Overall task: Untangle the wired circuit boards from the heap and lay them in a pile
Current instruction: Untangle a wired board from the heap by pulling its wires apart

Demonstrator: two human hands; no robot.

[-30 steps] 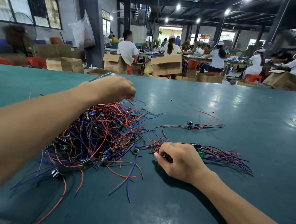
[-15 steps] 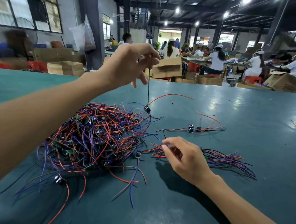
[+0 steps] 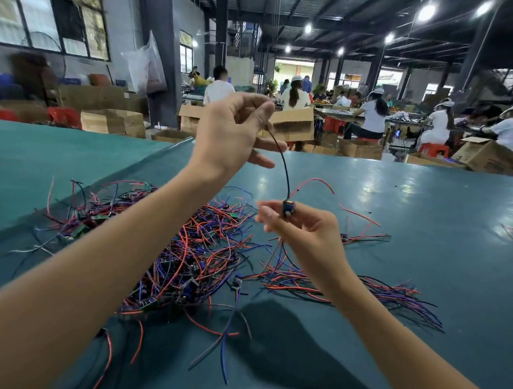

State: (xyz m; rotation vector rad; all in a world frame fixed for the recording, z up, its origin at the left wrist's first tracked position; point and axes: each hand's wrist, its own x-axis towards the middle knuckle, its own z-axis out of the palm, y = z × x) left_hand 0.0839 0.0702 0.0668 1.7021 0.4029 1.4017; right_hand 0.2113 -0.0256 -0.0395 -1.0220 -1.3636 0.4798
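Busy workshop hall behind: rows of seated workers (image 3: 370, 112) and stacked cardboard boxes (image 3: 293, 126). Nearer, a broad teal table (image 3: 430, 207), and on its left half the heap (image 3: 192, 252) of red, blue and black leads with small boards buried in it. Just beside that to the right, the pile (image 3: 384, 291) of freed pieces, leads combed roughly one way. Farther back, a lone wired board (image 3: 346, 238) lying apart.

Above the heap, left hand (image 3: 230, 135) raised high, thumb and forefinger clamped on a black wire (image 3: 283, 165), other fingers loosely spread. A second ago, down in the top of the heap; half a second ago, already up with the wire dangling. Now higher yet, wire drawn nearly straight.

Below it, right hand (image 3: 305, 230) up off the table beside the pile, where it lay half a second ago. Now pinching the circuit board (image 3: 288, 208) at the wire's lower end between thumb and fingertips. Small blue board, held in the air roughly over the gap between heap and pile, touching neither. Red wire (image 3: 314, 182) arching freely off it to the right. More leads trailing beneath the palm; whether snagged in the heap, hard to tell.

For the task, by judgement: one board as good as pulled out of the tangle, held at both ends. Left to do: check the trailing leads for snags, then carry it right and lay it along the pile. Heap large, pile small, so most of the job probably ahead.
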